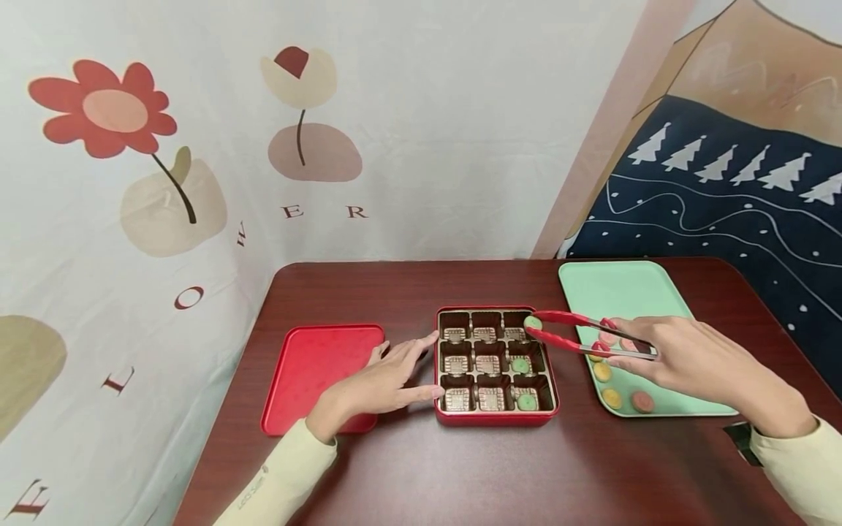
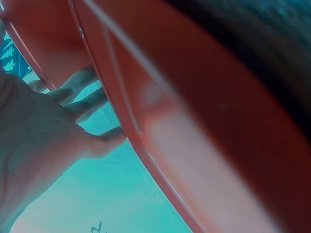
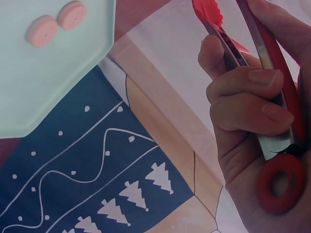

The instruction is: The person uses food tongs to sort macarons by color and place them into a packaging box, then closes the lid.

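Observation:
My right hand [image 1: 700, 358] grips red and silver tongs [image 1: 567, 318], fingers wrapped around the arms in the right wrist view. Between the tong tips is a green macaron [image 1: 533, 323], over the back right compartment of a red box [image 1: 496, 420]. The box has a brown, gold-edged insert with nine compartments. Two more green macarons lie in its right column, one in the middle compartment [image 1: 521, 365] and one in the front compartment [image 1: 528, 402]. My left hand [image 1: 384, 383] has its fingers extended, fingertips and thumb at the box's left side.
A red lid [image 1: 316, 376] lies left of the box, partly under my left hand in the head view. At the right, a mint green tray [image 1: 625, 285] carries several yellow and pink macarons [image 1: 642, 401]. A printed cloth [image 1: 447, 131] hangs behind the table [image 1: 408, 467].

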`<state>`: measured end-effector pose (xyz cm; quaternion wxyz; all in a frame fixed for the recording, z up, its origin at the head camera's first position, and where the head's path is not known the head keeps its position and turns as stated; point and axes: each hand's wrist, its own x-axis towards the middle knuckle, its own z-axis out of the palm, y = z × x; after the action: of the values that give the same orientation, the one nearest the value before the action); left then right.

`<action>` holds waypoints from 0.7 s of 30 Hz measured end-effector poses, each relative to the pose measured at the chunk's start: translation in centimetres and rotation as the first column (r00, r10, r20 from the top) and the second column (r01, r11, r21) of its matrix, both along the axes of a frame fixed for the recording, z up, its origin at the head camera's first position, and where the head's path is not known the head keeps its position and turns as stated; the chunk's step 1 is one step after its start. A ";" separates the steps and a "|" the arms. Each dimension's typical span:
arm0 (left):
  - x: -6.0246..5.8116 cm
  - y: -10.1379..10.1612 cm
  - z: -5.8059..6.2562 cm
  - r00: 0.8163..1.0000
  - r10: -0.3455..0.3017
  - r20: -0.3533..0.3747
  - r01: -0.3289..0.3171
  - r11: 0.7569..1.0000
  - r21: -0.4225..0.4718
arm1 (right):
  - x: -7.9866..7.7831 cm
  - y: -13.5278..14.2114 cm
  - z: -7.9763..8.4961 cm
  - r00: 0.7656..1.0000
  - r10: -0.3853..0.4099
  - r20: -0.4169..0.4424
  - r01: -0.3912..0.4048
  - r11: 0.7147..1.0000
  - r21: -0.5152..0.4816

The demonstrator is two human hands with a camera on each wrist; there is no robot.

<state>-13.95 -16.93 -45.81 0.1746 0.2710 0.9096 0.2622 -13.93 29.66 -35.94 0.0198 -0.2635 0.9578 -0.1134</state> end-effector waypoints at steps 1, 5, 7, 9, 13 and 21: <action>0.0 0.0 0.0 1.000 0.000 -0.004 0.000 1.000 0.003 | -0.1 0.0 -0.1 1.000 0.000 0.002 0.000 1.000 -0.003; 0.1 0.1 -0.1 1.000 0.002 -0.015 -0.002 1.000 0.002 | -0.7 0.8 -1.4 0.999 0.038 -0.007 -0.039 0.997 -0.060; 0.1 0.0 -0.2 1.000 0.003 -0.013 -0.003 1.000 -0.002 | -1.2 1.5 -2.7 0.996 0.086 -0.035 -0.089 0.991 -0.104; 0.1 -0.1 0.0 1.000 0.005 -0.010 -0.005 1.000 -0.006 | -1.5 1.6 -3.2 0.994 0.101 -0.036 -0.104 0.989 -0.107; 0.2 0.0 0.0 1.000 0.006 -0.003 -0.006 1.000 0.004 | -0.7 -0.1 -1.7 0.999 0.050 0.002 -0.050 0.999 -0.019; 0.1 0.0 0.0 1.000 -0.001 -0.008 0.001 1.000 0.006 | -0.9 -1.5 0.0 0.999 0.049 0.005 -0.049 0.999 0.006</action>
<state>-13.82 -16.97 -45.86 0.1700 0.2730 0.9093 0.2640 -14.80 28.12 -35.99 0.0258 -0.2867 0.9513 -0.1105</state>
